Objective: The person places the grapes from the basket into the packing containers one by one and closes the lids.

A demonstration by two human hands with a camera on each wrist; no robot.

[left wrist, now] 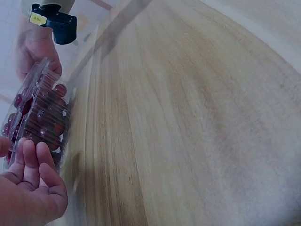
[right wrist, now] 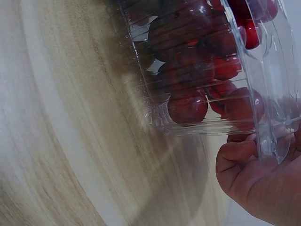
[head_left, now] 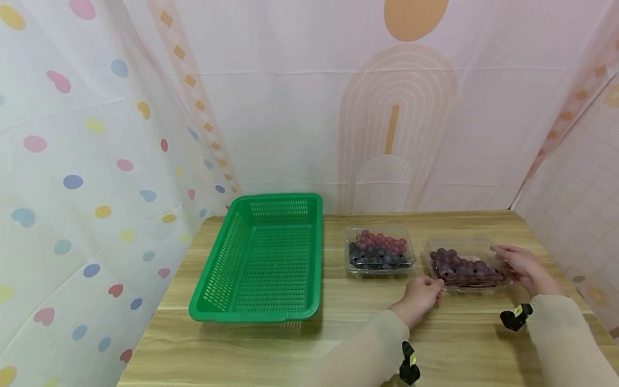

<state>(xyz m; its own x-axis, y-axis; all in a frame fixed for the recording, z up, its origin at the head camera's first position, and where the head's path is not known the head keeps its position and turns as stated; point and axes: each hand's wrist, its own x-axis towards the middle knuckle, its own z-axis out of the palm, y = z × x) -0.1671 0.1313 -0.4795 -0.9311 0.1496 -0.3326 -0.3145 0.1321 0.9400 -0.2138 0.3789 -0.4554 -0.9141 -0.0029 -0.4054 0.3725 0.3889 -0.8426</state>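
Observation:
A clear plastic clamshell box of dark red grapes point(head_left: 466, 271) is on the wooden table, between both hands. At its front left corner my left hand point(head_left: 422, 298) pinches the edge with thumb and fingertips. My right hand point(head_left: 524, 266) grips the rim at the box's right end. Close up in the right wrist view, curled fingers point(right wrist: 235, 157) hold the flange of the grape box point(right wrist: 207, 80). Curled fingers of the left hand also show against the box's side point(left wrist: 35, 120) in the left wrist view. Part of the right hand is hidden behind the box there.
To the left stands a second clear box point(head_left: 379, 250) with red and black grapes. Farther left lies a large green plastic basket point(head_left: 315, 258) with perforated sides. Patterned curtains point(head_left: 290, 134) hang behind the wooden table point(head_left: 353, 317) and along both sides.

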